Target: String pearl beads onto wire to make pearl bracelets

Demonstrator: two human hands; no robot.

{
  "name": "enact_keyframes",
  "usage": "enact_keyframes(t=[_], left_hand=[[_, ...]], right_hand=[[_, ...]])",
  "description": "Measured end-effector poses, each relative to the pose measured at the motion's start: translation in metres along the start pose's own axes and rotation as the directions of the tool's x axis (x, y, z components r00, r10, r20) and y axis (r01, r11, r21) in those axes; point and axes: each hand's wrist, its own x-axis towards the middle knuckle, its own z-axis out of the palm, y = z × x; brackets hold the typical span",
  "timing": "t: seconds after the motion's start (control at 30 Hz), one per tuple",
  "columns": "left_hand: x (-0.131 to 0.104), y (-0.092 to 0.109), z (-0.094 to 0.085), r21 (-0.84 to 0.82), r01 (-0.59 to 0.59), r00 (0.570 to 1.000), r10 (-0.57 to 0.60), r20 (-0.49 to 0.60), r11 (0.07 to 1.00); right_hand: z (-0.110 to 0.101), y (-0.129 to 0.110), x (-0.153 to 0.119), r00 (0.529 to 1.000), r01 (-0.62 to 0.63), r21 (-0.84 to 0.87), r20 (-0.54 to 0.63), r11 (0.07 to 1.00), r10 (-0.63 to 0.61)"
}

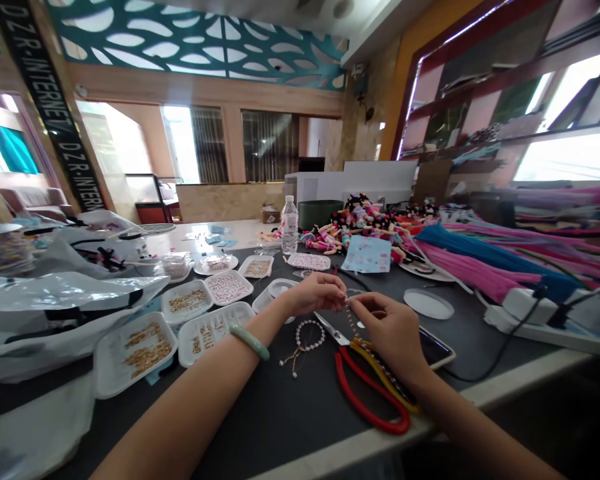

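Both hands meet above the dark mat, fingertips pinched close together at one end of a beaded strand (351, 319). My left hand (323, 293), with a green bangle (249, 341) on its forearm, is closed at the strand's tip. Thumb and finger of my right hand (393, 333) pinch the strand just beside it, and the beads hang down below. A finished-looking beaded bracelet (310, 335) with gold chain ends lies on the mat to the left. Under my right hand are red-handled scissors (370, 393) and a yellow-handled tool (375, 363), partly hidden.
White trays of gold findings (147, 350) and pink beads (229, 288) stand at the left. A phone (436, 348) lies right of my right hand. Behind are a water bottle (289, 225), a doll pile (355, 223) and a clear lid (429, 304). A cable (500, 367) crosses the right side.
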Motion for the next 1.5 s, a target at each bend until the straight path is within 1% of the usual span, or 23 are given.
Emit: enact_keyframes(t=[0.2,0.37,0.47,0.57,0.73,0.8,0.93,1.03,1.23,1.5], left_hand=[[0.002,0.0,0.009,-0.003,0.0,0.999,0.0,-0.038,1.0],[0.006,-0.004,0.017,0.006,-0.01,0.996,0.01,-0.089,1.0],[0.009,-0.009,0.017,0.044,-0.014,0.993,0.019,-0.121,0.999],[0.01,-0.015,0.015,0.088,-0.024,0.988,0.037,-0.153,0.996],[0.01,-0.017,0.012,0.122,-0.025,0.984,0.046,-0.173,0.992],[0.01,-0.016,0.013,0.128,-0.015,0.982,0.039,-0.186,0.992],[0.011,-0.014,0.015,0.116,0.006,0.979,0.018,-0.204,0.993],[0.01,-0.014,0.015,0.075,0.019,0.981,-0.004,-0.196,0.997],[0.004,-0.013,0.013,-0.039,0.046,0.989,-0.05,-0.135,0.998],[0.004,-0.014,0.012,-0.102,0.05,0.993,-0.06,-0.099,0.994]], right_hand=[[0.0,-0.002,-0.001,0.999,0.034,-0.009,-0.004,0.999,-0.034],[-0.001,0.001,0.0,1.0,0.018,-0.005,0.018,1.0,-0.018],[-0.002,0.004,0.001,0.998,0.02,-0.015,0.057,1.0,-0.019],[-0.003,0.007,0.003,0.992,0.017,-0.025,0.122,1.0,-0.014],[-0.003,0.011,0.005,0.98,-0.04,-0.002,0.196,0.999,0.04],[-0.003,0.012,0.005,0.977,-0.045,-0.012,0.208,0.999,0.046],[-0.004,0.013,0.007,0.981,-0.015,-0.037,0.193,0.999,0.022],[-0.004,0.014,0.007,0.982,-0.006,-0.017,0.191,1.0,0.009],[-0.004,0.016,0.008,0.983,0.001,0.013,0.182,1.0,-0.004],[-0.005,0.02,0.009,0.982,-0.025,0.061,0.189,0.998,0.013]])
